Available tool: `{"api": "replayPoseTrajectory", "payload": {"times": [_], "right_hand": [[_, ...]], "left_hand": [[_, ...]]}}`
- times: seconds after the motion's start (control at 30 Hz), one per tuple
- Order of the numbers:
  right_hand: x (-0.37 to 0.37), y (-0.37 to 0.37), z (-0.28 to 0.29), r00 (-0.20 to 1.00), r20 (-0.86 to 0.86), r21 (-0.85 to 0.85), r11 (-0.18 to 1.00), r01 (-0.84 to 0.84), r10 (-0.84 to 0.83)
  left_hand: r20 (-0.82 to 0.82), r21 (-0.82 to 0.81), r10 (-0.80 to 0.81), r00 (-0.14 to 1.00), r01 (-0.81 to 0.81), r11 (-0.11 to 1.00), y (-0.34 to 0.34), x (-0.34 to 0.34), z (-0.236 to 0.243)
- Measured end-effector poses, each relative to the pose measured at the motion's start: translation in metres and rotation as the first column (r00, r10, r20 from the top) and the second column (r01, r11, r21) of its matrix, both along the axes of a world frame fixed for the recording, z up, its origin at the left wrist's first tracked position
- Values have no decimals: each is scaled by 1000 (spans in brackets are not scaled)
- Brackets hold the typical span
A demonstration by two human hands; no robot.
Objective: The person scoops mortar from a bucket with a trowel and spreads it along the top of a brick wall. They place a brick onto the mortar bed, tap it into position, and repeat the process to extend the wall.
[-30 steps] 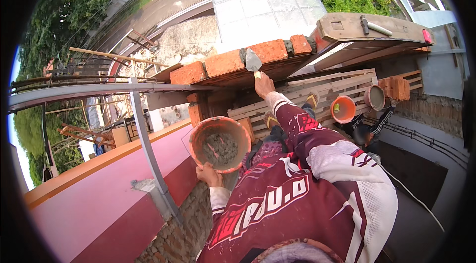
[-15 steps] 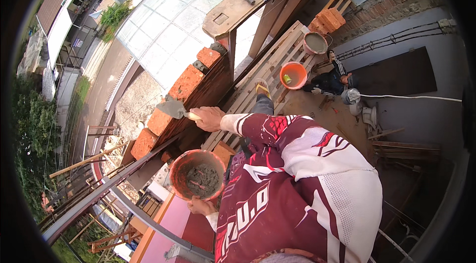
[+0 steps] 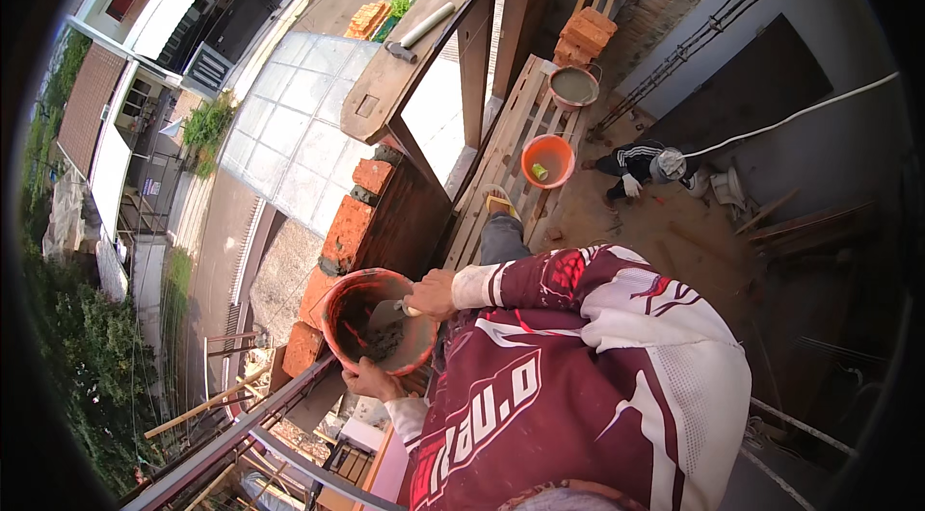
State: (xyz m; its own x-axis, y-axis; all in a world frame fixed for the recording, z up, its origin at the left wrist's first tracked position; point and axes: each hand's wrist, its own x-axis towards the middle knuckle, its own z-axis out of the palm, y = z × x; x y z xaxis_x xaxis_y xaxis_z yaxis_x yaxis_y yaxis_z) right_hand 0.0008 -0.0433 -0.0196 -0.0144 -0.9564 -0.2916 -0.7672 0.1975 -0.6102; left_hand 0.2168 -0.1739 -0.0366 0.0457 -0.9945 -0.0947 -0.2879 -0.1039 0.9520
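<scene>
Both hands clamped: left on bucket hiding some bricks, right on trowel; hammer beyond

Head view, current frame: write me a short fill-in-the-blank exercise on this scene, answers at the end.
The left hand holds the mortar bucket while the right hand grips a ____ by its handle.
On the wooden beam lies a ____ with a pale handle.
Beside the grey-filled bucket stands a stack of orange ____.
Missing words: trowel; hammer; bricks.
</scene>
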Motion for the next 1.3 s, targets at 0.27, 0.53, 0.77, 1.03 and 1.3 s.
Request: {"api": "replayPoseTrajectory", "payload": {"times": [0.27,0.53,0.77,1.03,1.3], "right_hand": [[-21,9,22,987,0,-6,987,159,-159],[-48,20,24,989,-18,-27,989,147,-148],[-101,26,14,973,-217,-87,991,-102,81],[-148,-13,25,963,-236,-107,982,-155,127],[-140,-25,55,863,-291,-72,890,-450,412]], "left_hand": [[-92,-24,-45,995,43,999,12,-36,25],[-134,7,39,990,-39,999,21,-50,8],[-98,-7,136,986,-137,991,34,-71,-1],[-64,-120,182,981,-188,975,50,-125,17],[-307,-122,207,929,-254,959,50,-140,31]]}}
